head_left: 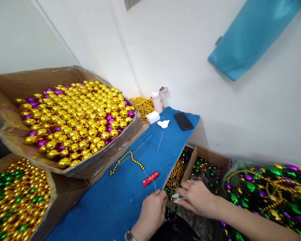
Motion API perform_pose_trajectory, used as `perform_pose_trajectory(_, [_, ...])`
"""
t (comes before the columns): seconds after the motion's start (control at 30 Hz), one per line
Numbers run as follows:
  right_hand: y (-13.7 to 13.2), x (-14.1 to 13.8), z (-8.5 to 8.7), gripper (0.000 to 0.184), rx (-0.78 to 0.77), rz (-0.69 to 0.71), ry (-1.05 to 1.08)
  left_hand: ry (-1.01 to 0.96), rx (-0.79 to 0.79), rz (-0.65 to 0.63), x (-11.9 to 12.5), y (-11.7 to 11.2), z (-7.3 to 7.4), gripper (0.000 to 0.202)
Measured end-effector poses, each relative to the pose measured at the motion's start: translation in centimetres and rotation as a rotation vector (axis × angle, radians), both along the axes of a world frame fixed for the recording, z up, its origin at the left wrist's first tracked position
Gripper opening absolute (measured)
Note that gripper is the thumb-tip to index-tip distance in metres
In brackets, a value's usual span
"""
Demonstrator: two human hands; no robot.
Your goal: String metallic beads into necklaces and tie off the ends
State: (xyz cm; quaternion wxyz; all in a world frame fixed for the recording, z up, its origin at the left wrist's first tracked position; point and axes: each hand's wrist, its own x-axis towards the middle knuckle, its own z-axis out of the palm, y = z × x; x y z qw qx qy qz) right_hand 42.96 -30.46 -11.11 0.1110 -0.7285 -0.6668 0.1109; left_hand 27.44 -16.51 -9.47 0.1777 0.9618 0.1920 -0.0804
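My left hand is curled at the near edge of the blue cloth, beside the corner of a small cardboard box of gold and green bead strings. My right hand rests over that box's near edge, its fingers pinched with the left hand's on a small white piece. A thin white thread runs from my hands up to a short gold bead strand lying on the cloth. A red lighter lies just ahead of my left hand.
A large carton of gold and purple balls stands at the left, with another carton of gold and green beads below it. A phone, a white cup, a tissue and a gold bead pile sit at the far end. Mixed beads heap at right.
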Motion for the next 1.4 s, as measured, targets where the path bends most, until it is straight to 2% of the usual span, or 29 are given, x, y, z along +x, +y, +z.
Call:
perform_pose_trajectory(0.3, [1.3,-0.8,-2.0,0.026,-0.028,0.017,-0.041,0.005,0.03,-0.03,-0.1,0.1,-0.3,0.02])
perform_pose_trajectory(0.63, [1.8,-1.1,-2.2,0.025,-0.045,0.015,-0.03,0.027,0.06,-0.05,0.3,0.0,-0.1,0.02])
perform_pose_trajectory(0.9, [2.0,-1.7,-1.6,0.026,-0.073,-0.025,0.009,0.033,0.048,-0.044,0.3,0.0,-0.3,0.021])
perform_pose_trajectory(1.0, [0.4,0.5,-2.1,0.03,-0.122,-0.067,0.043,0.026,0.04,-0.024,0.2,0.1,-0.5,0.021])
perform_pose_trajectory(1.07, [-2.2,4.1,-2.7,0.03,-0.172,-0.154,0.059,0.019,0.031,-0.012,0.2,0.2,-0.6,0.02])
perform_pose_trajectory(1.2, [-9.4,13.9,-3.1,0.035,-0.285,-0.485,0.015,-0.005,0.007,0.001,-0.1,0.3,-0.9,0.021])
perform_pose_trajectory(1.27, [-12.2,17.3,-2.6,0.044,-0.315,-0.665,-0.049,-0.014,-0.004,0.002,-0.1,0.3,-0.9,0.021])
perform_pose_trajectory(1.33, [-12.9,18.0,-2.0,0.051,-0.282,-0.764,-0.088,-0.019,-0.013,0.002,0.0,0.4,-0.9,0.02])
perform_pose_trajectory(1.4, [-11.5,15.6,-1.5,0.05,-0.207,-0.725,-0.061,-0.017,-0.02,0.0,0.1,0.4,-0.8,0.02])
